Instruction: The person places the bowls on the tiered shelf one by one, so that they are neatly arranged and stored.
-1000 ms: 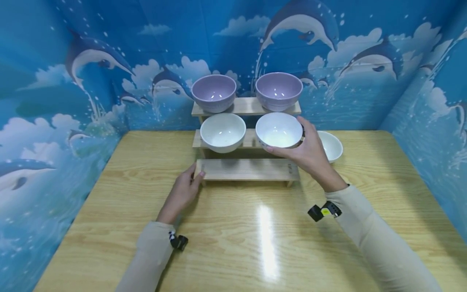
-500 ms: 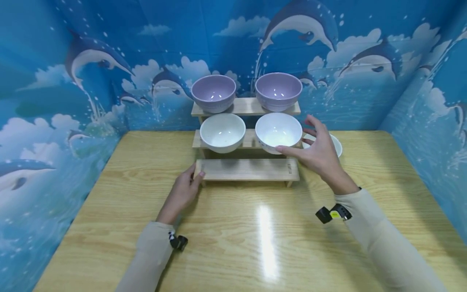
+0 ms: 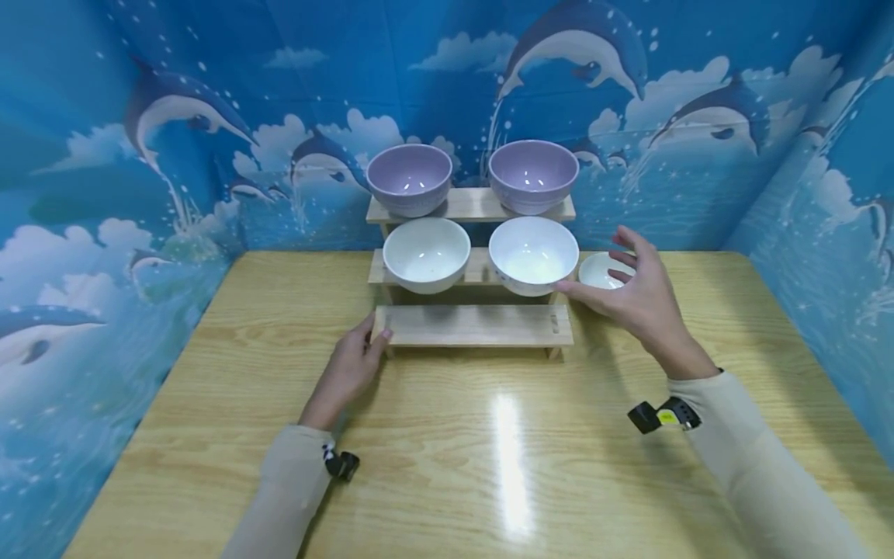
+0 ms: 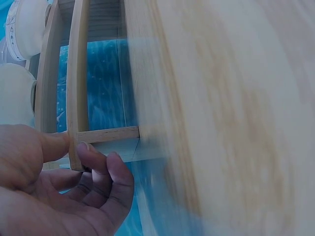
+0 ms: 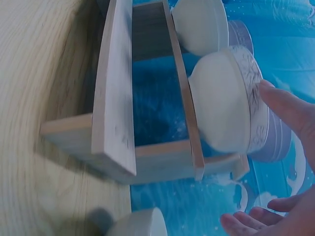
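Observation:
My left hand (image 3: pixel 349 373) pinches the left end of the bottom tier of a three-step wooden stand (image 3: pixel 475 324); in the left wrist view its thumb (image 4: pixel 55 146) and curled fingers lie around the board's end. My right hand (image 3: pixel 639 299) is spread beside the white bowl (image 3: pixel 534 252) at the right of the middle tier. Its thumb tip is at that bowl's side in the head view; whether it touches is hard to tell. In the right wrist view a patterned band (image 5: pixel 253 93) rings this bowl. Another white bowl (image 3: pixel 427 256) sits left on the same tier.
Two purple bowls (image 3: pixel 410 178) stand on the top tier. A smaller white bowl (image 3: pixel 602 269) rests on the wooden table (image 3: pixel 447 466) right of the stand, partly behind my right fingers. Blue dolphin-printed cloth (image 3: pixel 447 85) encloses the back and sides.
My right hand has let go of the right white bowl and drawn away to the right, its fingers spreading. That bowl stays on the middle tier. The left hand keeps its place.

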A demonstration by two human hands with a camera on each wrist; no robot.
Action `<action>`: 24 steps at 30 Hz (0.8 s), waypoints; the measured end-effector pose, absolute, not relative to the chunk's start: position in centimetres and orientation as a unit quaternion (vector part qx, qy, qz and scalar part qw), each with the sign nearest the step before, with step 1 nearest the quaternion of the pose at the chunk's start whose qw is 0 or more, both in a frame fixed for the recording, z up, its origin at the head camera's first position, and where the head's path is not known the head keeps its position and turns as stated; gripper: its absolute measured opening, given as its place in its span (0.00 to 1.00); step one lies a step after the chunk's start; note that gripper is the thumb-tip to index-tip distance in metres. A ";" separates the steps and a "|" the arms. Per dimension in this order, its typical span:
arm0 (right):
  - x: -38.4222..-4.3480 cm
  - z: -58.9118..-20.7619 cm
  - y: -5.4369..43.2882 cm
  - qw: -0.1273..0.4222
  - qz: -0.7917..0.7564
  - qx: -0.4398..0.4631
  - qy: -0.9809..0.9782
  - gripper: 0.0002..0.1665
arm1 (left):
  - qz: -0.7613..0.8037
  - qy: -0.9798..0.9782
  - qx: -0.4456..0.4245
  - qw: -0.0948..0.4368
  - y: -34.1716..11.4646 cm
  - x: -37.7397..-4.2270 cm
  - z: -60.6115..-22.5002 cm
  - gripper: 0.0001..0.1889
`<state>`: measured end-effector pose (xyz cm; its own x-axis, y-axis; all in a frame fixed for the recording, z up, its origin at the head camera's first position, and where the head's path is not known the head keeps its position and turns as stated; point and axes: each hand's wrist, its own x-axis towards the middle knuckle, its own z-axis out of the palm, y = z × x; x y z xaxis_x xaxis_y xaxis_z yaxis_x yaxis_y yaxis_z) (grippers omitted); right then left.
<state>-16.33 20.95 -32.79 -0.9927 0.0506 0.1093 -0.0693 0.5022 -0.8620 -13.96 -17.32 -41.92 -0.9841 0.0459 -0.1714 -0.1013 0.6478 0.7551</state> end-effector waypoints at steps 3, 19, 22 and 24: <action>-16.3 -33.0 21.6 0.057 0.499 -0.006 -0.864 0.72 | 0.419 0.903 -0.017 0.090 -17.3 -14.0 -41.9 0.33; -16.6 -34.9 24.6 0.041 0.477 -0.051 -0.876 0.72 | 0.420 0.903 -0.017 0.092 -17.3 -13.8 -41.7 0.33; -16.8 -35.4 25.1 0.039 0.469 -0.058 -0.880 0.72 | 0.420 0.903 -0.017 0.093 -17.3 -13.8 -41.7 0.33; -17.0 -35.7 25.4 0.038 0.466 -0.064 -0.882 0.72 | 0.421 0.902 -0.016 0.093 -17.2 -13.8 -41.7 0.33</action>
